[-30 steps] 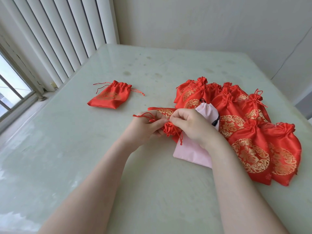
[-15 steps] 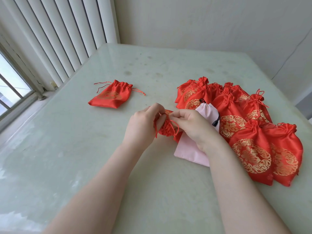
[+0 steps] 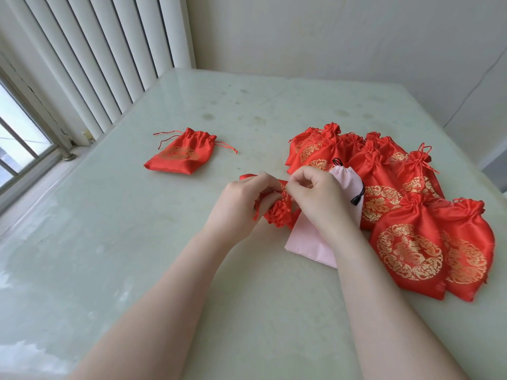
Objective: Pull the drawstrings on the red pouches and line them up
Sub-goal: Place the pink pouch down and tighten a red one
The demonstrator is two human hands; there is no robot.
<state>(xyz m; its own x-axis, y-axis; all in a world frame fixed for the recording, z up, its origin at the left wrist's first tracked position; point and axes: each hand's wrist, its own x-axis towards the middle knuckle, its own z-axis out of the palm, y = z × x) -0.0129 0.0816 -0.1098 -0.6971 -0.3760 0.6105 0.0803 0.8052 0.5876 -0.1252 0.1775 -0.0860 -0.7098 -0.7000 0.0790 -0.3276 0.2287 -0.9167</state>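
Over by the window (image 3: 19,138) and its white vertical blinds (image 3: 90,56), a single red pouch (image 3: 179,154) lies flat on the pale green table (image 3: 137,270), well apart from everything else, its mouth gathered and its thin cords trailing out to either side (the gold emblem on it faces up).

Nearer the middle, the person's left hand (image 3: 241,204) has its fingers curled round a red pouch in hand (image 3: 277,212); the thumb and fingers pinch the cloth just behind the puckered mouth, which bunches into a rosette facing us. A loose drawstring end (image 3: 256,213) hangs down beside the palm. The far end of this pouch pokes out beyond the knuckles, just above the tabletop.

The right hand (image 3: 318,198) meets it from the other side, fingertips pressed together in a pinch at the pouch's neck; whether they hold cord or cloth I cannot tell.

Under that wrist lies a pink pouch (image 3: 310,242), flat, with a black cord (image 3: 358,197) at its top.

Farther right, a heap of red pouches (image 3: 384,187) overlaps along the table, mouths already cinched, gold medallions showing; the two nearest ones lie side by side, touching.
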